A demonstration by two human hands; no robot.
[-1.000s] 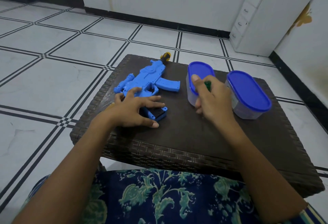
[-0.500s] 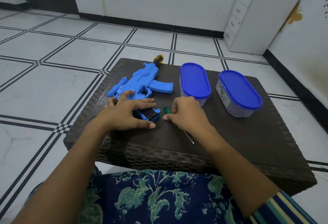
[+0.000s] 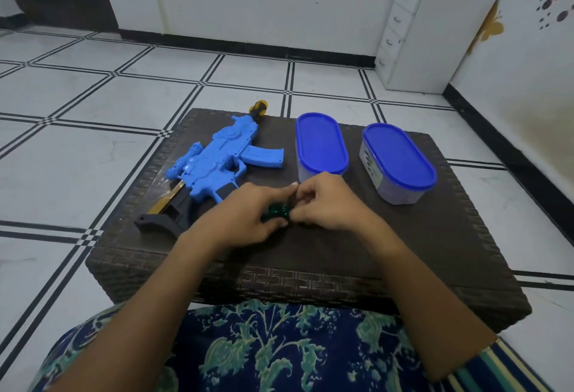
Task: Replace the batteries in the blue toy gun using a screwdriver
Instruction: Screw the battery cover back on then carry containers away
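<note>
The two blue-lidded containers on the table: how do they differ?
The left container stands beside the toy gun, the right container apart, toward the table's right edge. The right hand overlaps only the left container's near end. Only the right container shows a label. Both are oval, clear-walled and lidded.

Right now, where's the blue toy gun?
The blue toy gun lies flat on the left part of the dark table, left of the nearer blue-lidded container, just beyond the left hand.

The blue toy gun (image 3: 217,164) lies flat on its side, black stock toward the near left. The screwdriver's (image 3: 278,211) green handle shows just right of it.
</note>
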